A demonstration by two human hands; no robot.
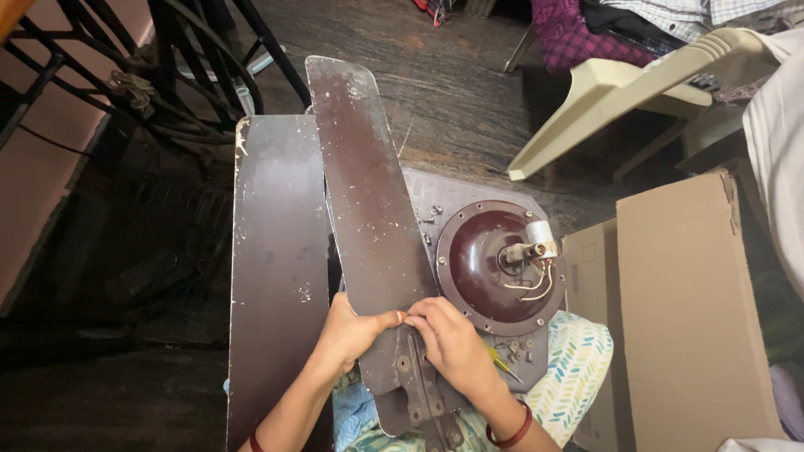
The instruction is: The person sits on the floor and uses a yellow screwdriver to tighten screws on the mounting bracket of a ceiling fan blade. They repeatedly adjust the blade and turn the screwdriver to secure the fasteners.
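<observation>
1. Fan blade (pixel 368 201) runs lengthwise away from both hands, beside the motor housing (pixel 494 266)
2. Left hand (pixel 347 331) pinches its near end
3. Right hand (pixel 452 339) presses fingertips there, equally near

cardboard box (pixel 687 310), plastic chair (pixel 636 92), dark floor (pixel 452 75)

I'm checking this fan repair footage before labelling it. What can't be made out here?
- Head view: the bracket end of the fan blade is partly covered by the left hand and right hand.
- The second blade runs off the bottom edge.
- The small screws beside the motor housing are too small to count.
- The yellow-handled tool is mostly hidden behind the right wrist.
</observation>
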